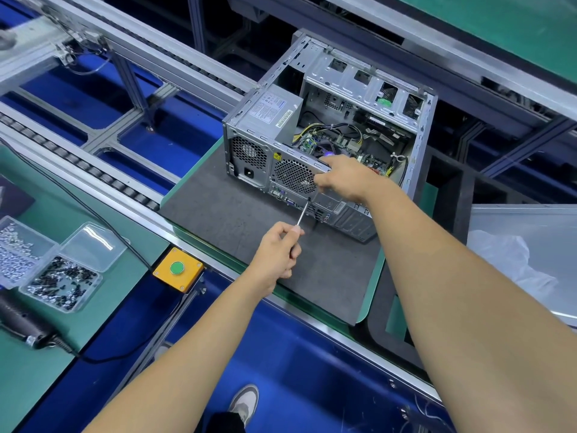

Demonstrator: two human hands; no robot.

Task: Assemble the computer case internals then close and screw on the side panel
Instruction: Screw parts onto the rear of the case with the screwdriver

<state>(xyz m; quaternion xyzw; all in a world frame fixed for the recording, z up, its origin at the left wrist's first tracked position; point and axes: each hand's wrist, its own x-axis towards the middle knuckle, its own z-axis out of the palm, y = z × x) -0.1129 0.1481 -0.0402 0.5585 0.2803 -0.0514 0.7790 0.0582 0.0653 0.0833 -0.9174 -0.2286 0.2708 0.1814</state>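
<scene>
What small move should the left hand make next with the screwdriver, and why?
Probably turn the screwdriver to drive the screw home. The left hand grips its handle, and the tip meets the rear of the computer case just below the fan grille. The right hand pinches at that spot on the rear edge. Whether a screw is seated there is too small to tell.

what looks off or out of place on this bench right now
Nothing looks spilled or broken. The computer case stands open with its side panel off, wiring exposed, as the left hand drives a screwdriver into its back. The screws stay in their tray.
</scene>
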